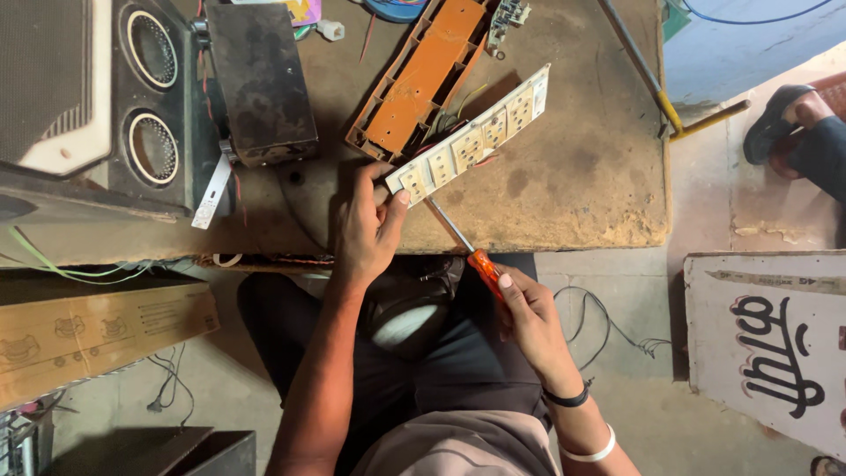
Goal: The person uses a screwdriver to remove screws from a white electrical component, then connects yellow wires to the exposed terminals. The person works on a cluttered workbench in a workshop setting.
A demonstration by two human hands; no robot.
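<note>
My left hand grips the near end of a long white socket strip panel that lies slantwise on the worn brown workbench. In my right hand is a screwdriver with an orange handle. Its metal shaft points up to the strip's near end, close to my left thumb. Beside the white panel lies the strip's orange back housing, open side up, with wires running between the two parts.
A black speaker box and a dark metal box stand at the bench's left. A cardboard carton lies lower left. A metal rod crosses the bench's right corner. Someone's shoe shows far right, above a painted board.
</note>
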